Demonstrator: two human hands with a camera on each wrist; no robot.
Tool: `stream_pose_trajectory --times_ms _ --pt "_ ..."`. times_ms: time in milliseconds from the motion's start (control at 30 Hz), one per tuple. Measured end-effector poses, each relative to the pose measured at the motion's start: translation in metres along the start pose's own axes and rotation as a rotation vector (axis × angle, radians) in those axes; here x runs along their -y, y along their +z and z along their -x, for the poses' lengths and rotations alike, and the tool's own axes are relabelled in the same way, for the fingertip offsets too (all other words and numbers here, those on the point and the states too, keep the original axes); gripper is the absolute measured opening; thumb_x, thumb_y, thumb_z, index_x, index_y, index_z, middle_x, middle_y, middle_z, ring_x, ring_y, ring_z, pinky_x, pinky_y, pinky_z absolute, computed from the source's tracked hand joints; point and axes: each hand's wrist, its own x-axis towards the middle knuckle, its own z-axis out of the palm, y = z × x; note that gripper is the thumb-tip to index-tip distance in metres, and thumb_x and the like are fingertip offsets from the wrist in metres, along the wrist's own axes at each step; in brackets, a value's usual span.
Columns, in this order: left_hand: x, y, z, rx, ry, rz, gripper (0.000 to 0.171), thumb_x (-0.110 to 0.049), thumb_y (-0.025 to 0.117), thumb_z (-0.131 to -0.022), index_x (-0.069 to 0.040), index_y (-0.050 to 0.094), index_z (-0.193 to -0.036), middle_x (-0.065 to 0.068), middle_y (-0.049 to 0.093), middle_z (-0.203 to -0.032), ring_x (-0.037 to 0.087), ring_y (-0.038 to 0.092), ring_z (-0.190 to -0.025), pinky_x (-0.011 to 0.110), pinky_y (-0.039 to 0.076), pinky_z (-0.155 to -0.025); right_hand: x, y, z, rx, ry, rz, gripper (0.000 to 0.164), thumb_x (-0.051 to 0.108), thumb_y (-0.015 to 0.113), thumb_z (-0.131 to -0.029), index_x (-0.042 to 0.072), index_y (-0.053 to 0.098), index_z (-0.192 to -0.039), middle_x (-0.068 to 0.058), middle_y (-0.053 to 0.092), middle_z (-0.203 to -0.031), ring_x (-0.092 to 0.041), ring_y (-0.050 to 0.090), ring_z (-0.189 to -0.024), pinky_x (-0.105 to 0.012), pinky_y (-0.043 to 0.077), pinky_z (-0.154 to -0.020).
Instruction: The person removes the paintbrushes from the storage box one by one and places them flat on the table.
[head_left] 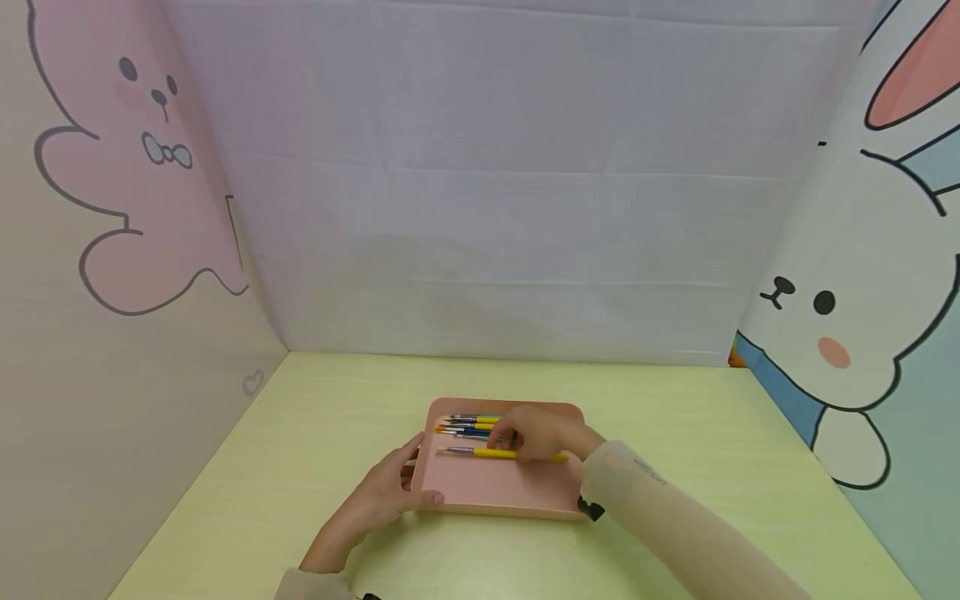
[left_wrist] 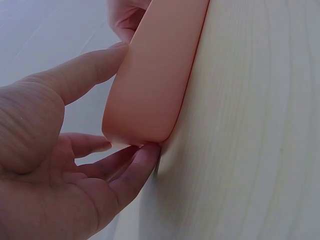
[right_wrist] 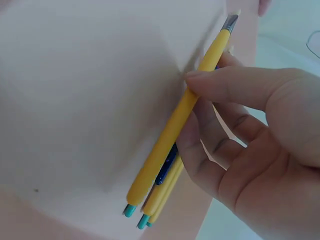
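My right hand [head_left: 536,432] is over the right half of a shallow pink tray [head_left: 487,490]. Between thumb and fingers it pinches a yellow-handled paintbrush [right_wrist: 167,130], whose bristles point left in the head view. Just behind this brush, a row of several paintbrushes [head_left: 468,427] lies in the tray, partly covered by the hand. A dark blue handle [right_wrist: 167,167] and yellow handles show among them in the right wrist view. At the tray's front left corner, my left hand [head_left: 381,490] grips the edge, thumb on the rim and fingers around the outer wall.
The tray sits on a pale yellow wood-grain table [head_left: 337,417]. A white sheet [head_left: 495,208] hangs behind it. Side panels with a pink bear [head_left: 142,217] on the left and a white rabbit [head_left: 877,308] on the right flank the table.
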Motion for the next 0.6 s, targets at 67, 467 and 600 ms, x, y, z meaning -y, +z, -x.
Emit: stream_pose_trajectory --times_ms 67,467,600 --pt "0.000 0.000 0.000 -0.001 -0.002 -0.002 0.111 -0.024 0.095 -0.081 -0.009 0.028 -0.169 0.018 0.052 -0.156 0.036 0.060 -0.131 0.058 0.049 -0.109 0.000 -0.002 0.001 0.000 0.015 -0.023 0.045 -0.014 0.065 -0.089 0.016 0.078 -0.121 0.001 0.070 -0.107 -0.019 0.062 -0.094 -0.026 0.050 -0.082" --pt "0.003 -0.002 0.000 0.007 0.008 0.033 0.112 -0.022 0.095 -0.082 -0.009 0.027 -0.169 0.016 0.052 -0.156 0.033 0.061 -0.129 0.055 0.050 -0.108 -0.006 -0.029 0.017 -0.027 -0.074 -0.074 0.047 -0.017 0.063 -0.090 0.012 0.077 -0.124 0.004 0.071 -0.107 -0.017 0.068 -0.097 -0.028 0.057 -0.088" --pt "0.003 -0.002 0.001 0.015 0.013 0.040 0.113 -0.021 0.095 -0.081 -0.008 0.026 -0.169 0.018 0.053 -0.155 0.033 0.062 -0.127 0.056 0.051 -0.106 -0.015 -0.039 0.033 -0.040 -0.063 -0.091 0.046 -0.014 0.065 -0.091 0.014 0.076 -0.127 0.005 0.071 -0.113 -0.015 0.068 -0.100 -0.028 0.057 -0.089"
